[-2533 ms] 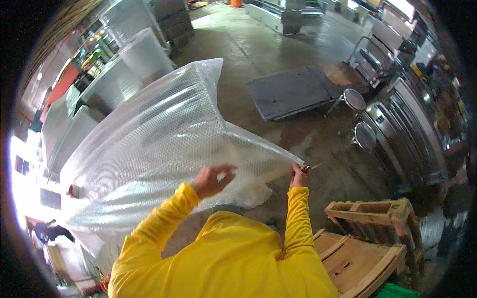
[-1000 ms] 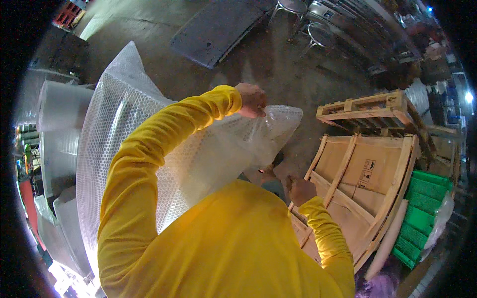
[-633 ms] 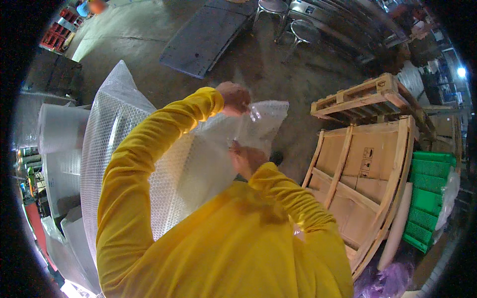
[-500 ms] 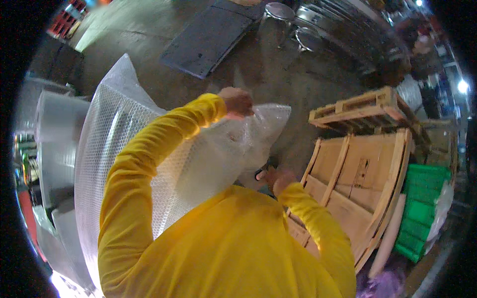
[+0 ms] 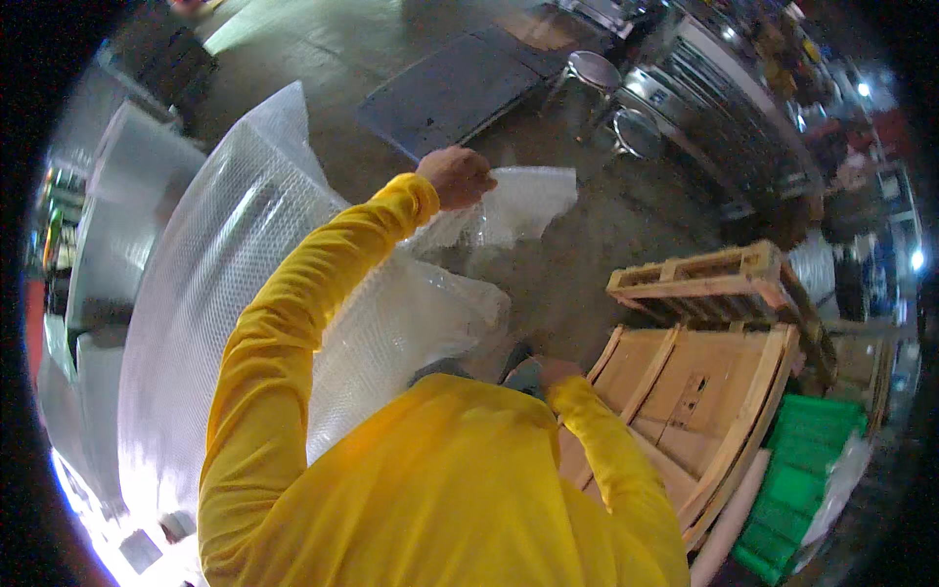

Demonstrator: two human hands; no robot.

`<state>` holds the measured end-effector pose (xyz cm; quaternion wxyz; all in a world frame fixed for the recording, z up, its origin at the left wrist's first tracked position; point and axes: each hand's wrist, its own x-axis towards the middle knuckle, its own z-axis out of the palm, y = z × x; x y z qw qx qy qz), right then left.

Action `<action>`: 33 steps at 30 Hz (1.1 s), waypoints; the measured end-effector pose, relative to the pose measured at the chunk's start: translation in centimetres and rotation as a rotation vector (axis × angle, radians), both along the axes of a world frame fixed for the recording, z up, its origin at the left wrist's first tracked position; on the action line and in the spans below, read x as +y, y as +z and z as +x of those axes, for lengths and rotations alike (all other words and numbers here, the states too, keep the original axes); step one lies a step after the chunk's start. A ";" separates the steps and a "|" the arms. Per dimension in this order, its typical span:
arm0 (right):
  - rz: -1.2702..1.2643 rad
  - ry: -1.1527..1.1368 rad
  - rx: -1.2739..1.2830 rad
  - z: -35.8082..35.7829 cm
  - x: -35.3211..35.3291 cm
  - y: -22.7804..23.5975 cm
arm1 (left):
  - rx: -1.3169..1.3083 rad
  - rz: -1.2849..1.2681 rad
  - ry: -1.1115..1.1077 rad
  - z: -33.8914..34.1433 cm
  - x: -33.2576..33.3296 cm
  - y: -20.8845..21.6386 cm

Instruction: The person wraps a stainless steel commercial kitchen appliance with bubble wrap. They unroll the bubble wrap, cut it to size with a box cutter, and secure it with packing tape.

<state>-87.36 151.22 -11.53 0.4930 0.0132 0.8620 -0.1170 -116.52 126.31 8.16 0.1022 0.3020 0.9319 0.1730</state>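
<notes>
My left hand (image 5: 458,178) is stretched out ahead of me, its fingers closed on a corner of clear bubble wrap. The gripped strip of bubble wrap (image 5: 533,201) spreads to the right of the fist. Below it the large bubble wrap sheet (image 5: 225,245) hangs in folds along my left side. A gap of floor shows between strip and sheet; whether they join under my sleeve is hidden. Low by my body, near the wooden crate, my right hand (image 5: 559,372) is blurred, and its fingers cannot be made out.
A wooden crate with cardboard panels (image 5: 724,382) stands at my right, a wooden pallet (image 5: 704,279) behind it. Further right is a green plastic crate (image 5: 797,479). Ahead lie a dark flat mat (image 5: 450,93) and two metal stools (image 5: 594,70). White rolls (image 5: 137,166) stand left.
My left hand has lifted the strip slightly up and left, and a gap has opened beneath it. My right hand has drawn down toward my body. The view has shifted.
</notes>
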 end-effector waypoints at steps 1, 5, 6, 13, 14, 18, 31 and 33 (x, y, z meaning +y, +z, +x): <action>0.118 0.083 -0.019 2.4 3.6 0.4 | -0.028 0.061 0.056 0.0 -0.2 -0.2; 0.167 -0.262 0.200 4.7 11.6 3.3 | 0.108 -0.151 -0.024 2.5 1.1 -2.4; 0.105 -0.284 0.336 3.3 12.0 3.5 | 0.031 -0.184 0.130 4.1 2.5 -3.1; -0.451 -0.123 0.625 -3.3 10.1 2.3 | 0.212 0.817 0.532 31.6 13.7 -11.7; -0.479 -0.050 0.634 -3.4 9.4 2.4 | 0.025 0.823 0.716 35.6 14.3 -14.2; -0.789 0.090 0.736 -5.1 4.7 0.9 | -0.306 1.067 1.904 45.8 13.2 -26.1; -0.817 0.135 0.671 -15.7 2.0 -4.8 | -0.665 2.020 2.101 35.3 7.9 -41.7; -0.728 0.238 0.685 -15.6 4.7 -1.8 | -0.660 1.984 2.152 34.8 9.1 -39.5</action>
